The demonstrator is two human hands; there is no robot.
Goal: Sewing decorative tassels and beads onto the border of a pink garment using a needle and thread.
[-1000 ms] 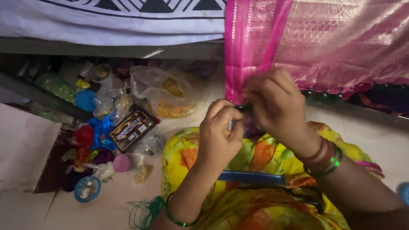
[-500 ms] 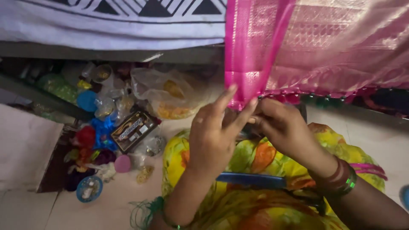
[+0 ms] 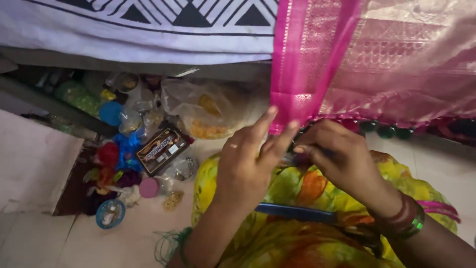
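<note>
Pink sari hem (image 3: 292,106) — left hand (image 3: 245,168) has now spread its fingers wide beneath it, right hand (image 3: 337,156) stays pinched shut on something too small to make out

Soft even indoor light, no glare, dim shadow under the white cloth (image 3: 124,34), pink fabric (image 3: 386,59) motion-blurred, overall slightly soft focus
</note>
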